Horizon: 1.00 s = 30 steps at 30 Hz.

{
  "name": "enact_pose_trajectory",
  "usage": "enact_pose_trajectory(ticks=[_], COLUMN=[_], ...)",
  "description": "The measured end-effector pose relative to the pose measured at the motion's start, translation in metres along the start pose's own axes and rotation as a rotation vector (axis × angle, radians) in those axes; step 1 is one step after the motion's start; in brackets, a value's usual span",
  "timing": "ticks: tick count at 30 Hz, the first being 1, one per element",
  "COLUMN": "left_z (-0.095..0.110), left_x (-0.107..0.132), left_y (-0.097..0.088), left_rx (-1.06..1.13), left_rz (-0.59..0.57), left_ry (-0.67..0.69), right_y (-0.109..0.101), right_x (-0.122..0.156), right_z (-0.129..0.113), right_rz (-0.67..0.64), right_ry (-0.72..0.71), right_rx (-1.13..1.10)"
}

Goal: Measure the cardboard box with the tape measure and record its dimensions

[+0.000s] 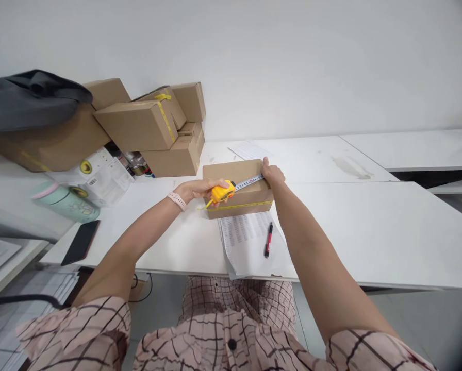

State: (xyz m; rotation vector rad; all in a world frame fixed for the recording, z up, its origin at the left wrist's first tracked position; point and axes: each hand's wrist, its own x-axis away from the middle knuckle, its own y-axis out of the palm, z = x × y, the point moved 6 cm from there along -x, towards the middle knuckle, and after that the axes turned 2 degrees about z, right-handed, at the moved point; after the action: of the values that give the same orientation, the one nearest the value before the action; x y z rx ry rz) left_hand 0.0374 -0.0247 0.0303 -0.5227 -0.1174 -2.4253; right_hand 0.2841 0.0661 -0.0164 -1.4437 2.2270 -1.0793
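My left hand [203, 189] is closed around a yellow tape measure [223, 191], with its yellow strap hanging down. The white blade [249, 181] is pulled out to the right over a small cardboard box [231, 171]. At the box's right end my right hand [273, 173] has its fingers closed on the blade's end, by the box's edge. The box stands on the white table [169, 242], with a yellow tape strip along its front side. Printed sheets [246, 247] lie just in front of it, and a red and black pen [268, 240] rests on them.
Several cardboard boxes [138, 126] are stacked at the back left, beside a dark bag [33, 103]. A mint-green bottle [66, 202] and a phone [81, 242] lie at the left. Another paper sheet [248, 150] lies behind the small box, towards the wall [293, 67].
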Motion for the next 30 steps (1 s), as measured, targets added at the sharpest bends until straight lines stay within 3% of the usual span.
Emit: enact_pose_trajectory(ticks=[6, 10, 15, 18, 25, 30], left_z=[-0.014, -0.015, -0.016, -0.014, -0.014, -0.021], left_x=[0.012, 0.016, -0.002, -0.019, -0.030, -0.025], left_y=[0.029, 0.046, 0.062, 0.071, 0.085, 0.101], left_rx=[0.121, 0.318, 0.778, 0.937, 1.042, 1.043], left_rz=[0.083, 0.240, 0.582, 0.695, 0.708, 0.697], left_ry=[0.090, 0.184, 0.218, 0.240, 0.239, 0.142], right_y=[-0.007, -0.011, 0.002, 0.017, 0.031, 0.041], right_x=[-0.001, 0.002, 0.009, 0.014, 0.021, 0.019], right_z=[-0.002, -0.007, -0.022, -0.029, -0.046, -0.062], right_rz=[0.089, 0.137, 0.060, -0.061, -0.105, -0.094], right_ry=[-0.105, -0.225, -0.447, -0.575, -0.719, -0.773], right_rx=[-0.224, -0.286, 0.026, 0.273, 0.483, 0.443])
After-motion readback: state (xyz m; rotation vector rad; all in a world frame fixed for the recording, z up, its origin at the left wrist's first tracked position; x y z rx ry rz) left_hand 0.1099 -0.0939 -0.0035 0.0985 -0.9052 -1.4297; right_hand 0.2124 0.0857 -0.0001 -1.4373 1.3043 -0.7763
